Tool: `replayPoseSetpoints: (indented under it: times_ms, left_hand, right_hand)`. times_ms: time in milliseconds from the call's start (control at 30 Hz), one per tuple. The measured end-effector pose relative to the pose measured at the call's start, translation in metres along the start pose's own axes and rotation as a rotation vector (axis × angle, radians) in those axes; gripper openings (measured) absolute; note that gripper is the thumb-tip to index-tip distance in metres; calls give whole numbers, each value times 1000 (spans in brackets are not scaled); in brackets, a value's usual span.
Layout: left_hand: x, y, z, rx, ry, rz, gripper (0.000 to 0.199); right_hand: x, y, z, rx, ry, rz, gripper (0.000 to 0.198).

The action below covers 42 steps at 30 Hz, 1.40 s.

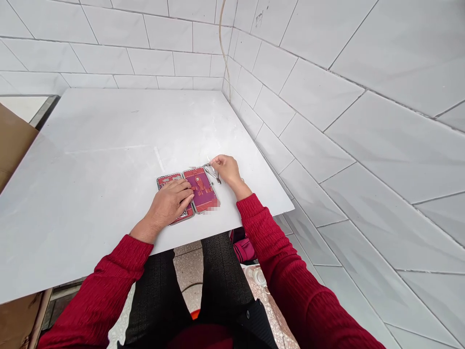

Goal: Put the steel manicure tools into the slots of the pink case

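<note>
An unfolded manicure set case [204, 198] with a red and purple lining lies near the table's front edge. My left hand [169, 199] rests flat on its left half, covering most of the small metal tools there. The fingers reach across the fold toward the right half, where empty-looking straps and slots show. Off the case's upper right corner, my right hand [225, 168] has thumb and fingertips pinched together. What they pinch is too small to make out. Just below the fingertips is a pair of silver nippers [213, 173], touching or very near the case's edge.
The white tabletop [109, 126] meets tiled walls [312, 97] at the back and right. A thin cable [222, 43] hangs down in the corner. Cardboard [14, 140] stands at the left edge. Below the table, a pink item [245, 249] sits beside my leg.
</note>
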<state>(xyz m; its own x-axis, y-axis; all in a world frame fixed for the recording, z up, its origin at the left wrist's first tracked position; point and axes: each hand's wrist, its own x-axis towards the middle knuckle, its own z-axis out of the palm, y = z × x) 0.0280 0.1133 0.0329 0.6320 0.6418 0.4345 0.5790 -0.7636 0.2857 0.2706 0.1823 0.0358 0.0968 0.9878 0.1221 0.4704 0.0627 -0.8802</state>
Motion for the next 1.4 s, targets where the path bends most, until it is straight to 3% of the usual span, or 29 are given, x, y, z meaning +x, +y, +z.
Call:
replayPoseSetpoints:
  times_ms: [133,300,600,800,1000,1100,1400]
  left_hand:
    - [0,0,0,12,21,10,34]
    - [-1,-1,2,20,32,17,32]
    - [-1,-2,3,30,34,9,34]
    - [0,1,3,-32,33,-30,33]
    - [7,3,0,-254,186,-273,32]
    - [10,5,-1,-397,191,-358,35]
    - [17,17,-6,-611,96,-284,38]
  right_hand:
    - [3,4,-5,455,-69,80,21]
    - [1,-1,-8,658,-98,99,32]
    - [-5,0,-2,660,-205,43,45]
    - [-9,-4,-1,759,-315,113,52]
    - [-16,-14,7,827,-439,116,60]
    - [-20,-19,12,826,-488,69,60]
    - [-27,-26,23,769,-613,-45,56]
